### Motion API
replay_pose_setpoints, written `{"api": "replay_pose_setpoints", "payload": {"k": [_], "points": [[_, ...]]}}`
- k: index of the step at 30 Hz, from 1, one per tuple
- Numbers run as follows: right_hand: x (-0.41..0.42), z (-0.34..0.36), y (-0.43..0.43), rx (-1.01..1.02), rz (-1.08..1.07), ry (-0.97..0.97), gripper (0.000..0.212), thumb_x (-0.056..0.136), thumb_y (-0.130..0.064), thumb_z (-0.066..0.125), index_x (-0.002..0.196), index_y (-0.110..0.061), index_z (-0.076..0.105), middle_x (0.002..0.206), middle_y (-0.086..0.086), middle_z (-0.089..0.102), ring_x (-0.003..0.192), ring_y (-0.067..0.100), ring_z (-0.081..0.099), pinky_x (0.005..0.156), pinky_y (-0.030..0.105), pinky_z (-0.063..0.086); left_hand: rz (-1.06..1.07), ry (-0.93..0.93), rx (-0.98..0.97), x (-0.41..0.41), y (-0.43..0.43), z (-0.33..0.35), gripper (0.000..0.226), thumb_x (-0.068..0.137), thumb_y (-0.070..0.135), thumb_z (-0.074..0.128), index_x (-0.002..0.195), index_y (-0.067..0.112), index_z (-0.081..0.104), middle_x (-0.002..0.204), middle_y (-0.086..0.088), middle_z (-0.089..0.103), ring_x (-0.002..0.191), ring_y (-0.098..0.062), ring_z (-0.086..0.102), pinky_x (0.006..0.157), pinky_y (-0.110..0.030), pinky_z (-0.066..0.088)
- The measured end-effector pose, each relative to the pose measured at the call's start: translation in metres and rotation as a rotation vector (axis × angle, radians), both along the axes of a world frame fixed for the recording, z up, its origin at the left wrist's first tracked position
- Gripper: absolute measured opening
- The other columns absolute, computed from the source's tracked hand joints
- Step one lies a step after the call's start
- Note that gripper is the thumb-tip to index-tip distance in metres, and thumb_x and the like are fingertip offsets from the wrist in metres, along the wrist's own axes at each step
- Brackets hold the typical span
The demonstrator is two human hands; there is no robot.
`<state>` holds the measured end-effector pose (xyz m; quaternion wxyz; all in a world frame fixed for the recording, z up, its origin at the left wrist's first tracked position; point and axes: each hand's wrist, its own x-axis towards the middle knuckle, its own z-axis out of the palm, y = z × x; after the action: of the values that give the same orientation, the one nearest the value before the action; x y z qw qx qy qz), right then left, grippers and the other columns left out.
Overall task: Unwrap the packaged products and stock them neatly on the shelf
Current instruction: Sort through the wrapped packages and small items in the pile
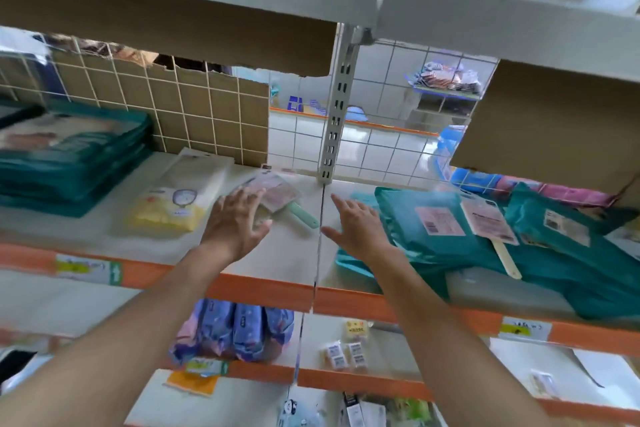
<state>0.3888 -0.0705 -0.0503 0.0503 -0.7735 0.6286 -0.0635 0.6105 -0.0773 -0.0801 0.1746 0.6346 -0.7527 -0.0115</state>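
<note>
While both hands are being held out over it, a shelf (287, 263) is being stocked.
On its right half teal parcels (426, 243) are being kept piled; a green-handled brush packet (280, 189) near the middle is being partly covered by the left hand (239, 222), fingers spread; the right hand (360, 229) is being held beside the parcels, fingers spread.

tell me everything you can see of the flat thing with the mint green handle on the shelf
The flat paddle-shaped item with a mint green plastic handle lies on the pale shelf board, towards the back. Its squarish head looks pinkish-beige under a glossy cover, and any print is too blurred to read. The handle points near-right, towards the seam between boards. The left grip lays straight fingers over the head's near left edge.
</note>
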Motion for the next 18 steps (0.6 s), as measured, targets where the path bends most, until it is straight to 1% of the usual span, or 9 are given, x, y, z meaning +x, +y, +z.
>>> {"api": "replay_pose_setpoints", "payload": {"k": [2,5,8,11,13,15,17,18], "points": [[0.016,-0.005,-0.008,0.017,-0.008,-0.004,0.066,0.092,-0.043,0.052,0.145,-0.015,0.026,0.138,0.011,0.046,0.129,0.028,0.039,0.106,0.041,0.027,-0.009,-0.004,0.016,0.012,-0.01,0.001,0.062,0.092,0.041,0.046,0.146,0.021,0.023,0.155,-0.004,0.019,0.142,-0.021,0.015,0.113,-0.036,0.009],[0.038,-0.013,-0.019,0.015,-0.036,0.003,0.049,0.092,-0.039,0.052,0.134,-0.014,0.042,0.125,0.01,0.055,0.116,0.028,0.05,0.096,0.039,0.036,-0.039,0.004,0.016,0.027,-0.024,0.001,0.062,0.092,0.04,0.047,0.146,0.02,0.024,0.153,-0.004,0.022,0.141,-0.022,0.017,0.114,-0.037,0.011],[0.054,-0.026,-0.03,-0.03,-0.089,0.034,0.043,0.092,-0.041,0.052,0.124,-0.012,0.052,0.116,0.01,0.057,0.106,0.026,0.054,0.09,0.037,0.041,-0.071,0.025,0.006,0.038,-0.032,-0.001,0.061,0.092,0.039,0.048,0.146,0.021,0.025,0.153,-0.004,0.023,0.141,-0.021,0.017,0.114,-0.038,0.012],[0.065,-0.043,-0.036,-0.09,-0.16,0.022,0.04,0.092,-0.043,0.051,0.114,-0.01,0.06,0.11,0.009,0.055,0.101,0.025,0.054,0.089,0.036,0.042,-0.088,0.027,0.002,0.049,-0.041,-0.004,0.06,0.093,0.039,0.047,0.146,0.024,0.025,0.154,-0.004,0.021,0.142,-0.021,0.017,0.113,-0.038,0.013],[0.071,-0.05,-0.038,-0.159,-0.195,-0.001,0.037,0.093,-0.041,0.05,0.11,-0.009,0.06,0.108,0.009,0.056,0.098,0.025,0.055,0.087,0.036,0.043,-0.103,0.046,-0.009,0.056,-0.047,-0.004,0.06,0.092,0.039,0.048,0.146,0.024,0.026,0.154,-0.005,0.022,0.141,-0.022,0.019,0.112,-0.039,0.016],[0.073,-0.053,-0.041,-0.199,-0.223,-0.044,0.031,0.095,-0.037,0.048,0.108,-0.01,0.057,0.104,0.008,0.058,0.092,0.025,0.057,0.08,0.034,0.044,-0.131,0.077,-0.013,0.062,-0.054,-0.005,0.06,0.092,0.039,0.049,0.145,0.022,0.028,0.153,-0.006,0.024,0.14,-0.024,0.021,0.112,-0.04,0.019],[0.073,-0.054,-0.042,-0.188,-0.247,-0.134,0.023,0.097,-0.033,0.045,0.104,-0.011,0.051,0.098,0.007,0.06,0.085,0.024,0.058,0.074,0.035,0.044,-0.153,0.146,0.006,0.068,-0.057,-0.002,0.066,0.087,0.049,0.045,0.144,0.019,0.03,0.152,-0.007,0.026,0.138,-0.025,0.025,0.109,-0.039,0.021],[0.073,-0.053,-0.043,-0.178,-0.249,-0.176,0.021,0.097,-0.031,0.044,0.103,-0.012,0.049,0.096,0.007,0.06,0.083,0.024,0.057,0.074,0.037,0.045,-0.159,0.192,0.017,0.07,-0.058,0.0,0.075,0.081,0.058,0.037,0.144,0.018,0.031,0.152,-0.007,0.027,0.137,-0.025,0.027,0.108,-0.037,0.022]]}}
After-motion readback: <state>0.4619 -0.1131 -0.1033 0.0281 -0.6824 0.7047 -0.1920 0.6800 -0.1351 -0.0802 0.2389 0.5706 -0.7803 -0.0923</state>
